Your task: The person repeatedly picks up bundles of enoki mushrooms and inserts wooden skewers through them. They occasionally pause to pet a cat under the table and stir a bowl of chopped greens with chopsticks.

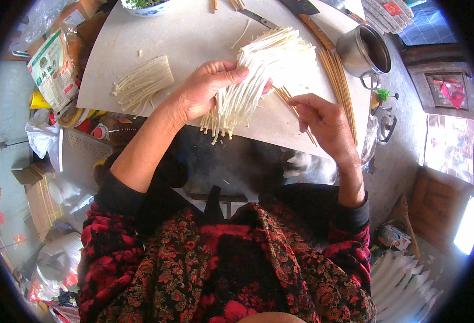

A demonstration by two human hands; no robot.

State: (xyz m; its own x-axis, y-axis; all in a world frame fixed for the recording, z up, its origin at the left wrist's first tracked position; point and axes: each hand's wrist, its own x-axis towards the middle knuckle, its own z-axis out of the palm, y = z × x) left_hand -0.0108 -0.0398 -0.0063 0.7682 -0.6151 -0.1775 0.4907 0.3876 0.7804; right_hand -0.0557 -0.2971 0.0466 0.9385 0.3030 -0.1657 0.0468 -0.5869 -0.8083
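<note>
My left hand (210, 87) grips a flat bunch of enoki mushrooms (239, 95), thumb on top and fingertips showing beneath its right side. The small caps hang towards me, at the table's near edge. Behind it lies a larger pile of enoki (289, 52), partly washed out by glare. My right hand (326, 121) is curled over several thin bamboo skewers (283, 95) that stick out from the pile; whether its fingers pinch one is hidden. Another cut bunch of enoki (146, 82) rests on the table, left of my left forearm.
A bundle of bamboo skewers (340, 84) lies right of my right hand, beside a steel pot (352, 50). A wooden-handled cleaver (301, 6) and a knife blade (259, 18) lie at the back. A bowl of chopped greens (148, 8) stands on the pale table (111, 44).
</note>
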